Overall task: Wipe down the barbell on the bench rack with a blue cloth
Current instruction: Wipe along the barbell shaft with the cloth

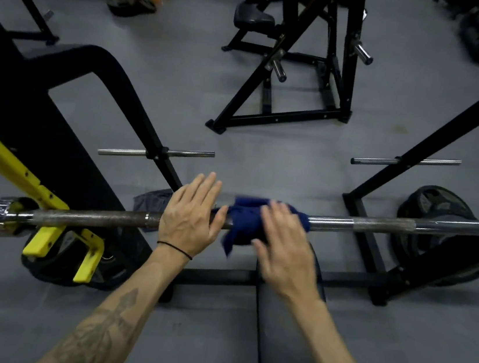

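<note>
**Barbell wipe-down: cloth on mid-shaft**

Position. The barbell (348, 223) lies across the bench rack, running left to right in front of the person. The blue cloth (245, 221) is draped over the shaft approx. at its centre, one corner hanging below the bar.

Hands. The left hand (189, 220) rests flat on the shaft just left of the cloth, fingers straight, thumb touching the cloth edge; this grip is open. The right hand (281, 247) lies over the cloth with fingers spread; it is motion-blurred, so whether the fingers wrap under the bar cannot be told, though they look mostly extended, pressing rather than clenching.

Handling. The bar is a stiff steel cylinder, likely heavy, and seated in the yellow rack hook (47, 195) at left; it should not shift under wiping pressure. The cloth is soft and light and conforms to the round shaft. Best hold, by judgement: palm over the top, fingers curled round so the fabric encloses the bar.

Surfaces. Shaft left of the hands is dull, knurled and rough, so more drag is expected there; the section to the right is bright, smooth chrome w/ a short knurled band.
</note>
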Demonstrator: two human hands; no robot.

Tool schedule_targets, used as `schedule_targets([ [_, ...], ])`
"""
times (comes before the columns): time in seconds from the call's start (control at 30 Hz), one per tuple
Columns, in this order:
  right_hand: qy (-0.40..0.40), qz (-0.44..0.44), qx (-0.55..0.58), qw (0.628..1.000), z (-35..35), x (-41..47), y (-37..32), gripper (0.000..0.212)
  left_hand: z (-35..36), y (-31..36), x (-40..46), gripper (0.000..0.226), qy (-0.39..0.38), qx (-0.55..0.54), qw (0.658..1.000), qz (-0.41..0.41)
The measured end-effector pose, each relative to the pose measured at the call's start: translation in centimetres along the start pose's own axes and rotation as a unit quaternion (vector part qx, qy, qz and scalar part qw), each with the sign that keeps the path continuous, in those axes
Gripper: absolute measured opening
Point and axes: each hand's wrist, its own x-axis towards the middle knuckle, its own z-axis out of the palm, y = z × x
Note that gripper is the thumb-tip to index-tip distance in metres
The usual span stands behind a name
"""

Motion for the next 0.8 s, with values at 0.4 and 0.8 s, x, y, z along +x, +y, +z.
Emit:
schedule_targets([
  [0.4,0.012,0.026,0.032,0.999,-0.2,-0.2,-0.6,0.057,0.1,0.0,0.1,0.050,0.018,-0.005,1.000,0.009],
  [0.8,-0.051,-0.035,0.041,0.997,0.5,0.6,-4.6,0.068,-0.2,-0.1,0.8,0.044,0.014,0.004,1.000,0.007],
])
